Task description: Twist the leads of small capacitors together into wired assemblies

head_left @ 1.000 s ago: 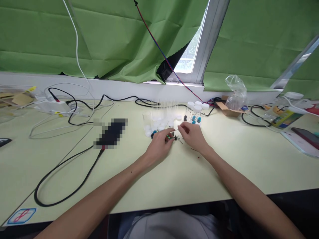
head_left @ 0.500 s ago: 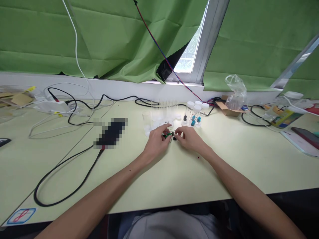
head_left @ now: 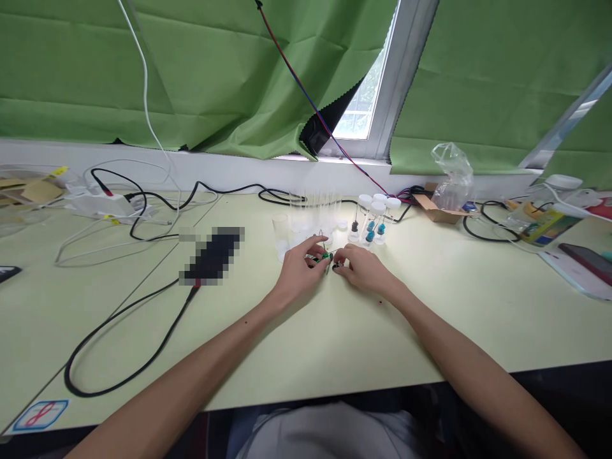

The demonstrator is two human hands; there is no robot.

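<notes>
My left hand (head_left: 300,262) is pinched around a small green part with thin dark wire-like stems (head_left: 326,255), held just above the table. Close beside it, the fingers of my right hand (head_left: 359,266) are closed on a small black piece (head_left: 335,266) at the tabletop. Its exact kind is too small to make out. Behind my hands stand several uncapped clear tubes (head_left: 315,213), with another clear tube (head_left: 280,234) to their left. To the right is a group of white-capped clear tubes (head_left: 377,220), holding blue or black pieces on thin stems.
A blurred-out dark device (head_left: 215,255) with a black cable (head_left: 71,357) lies left on the table. A white power strip (head_left: 102,204) sits behind it. At right are a cardboard box (head_left: 436,211) with a plastic bag (head_left: 452,175), a labelled container (head_left: 549,226) and a phone (head_left: 586,261).
My right hand has lowered its fingertips onto the small black piece that lay on the table below them. My left hand still grips the green part, nearly in place.
</notes>
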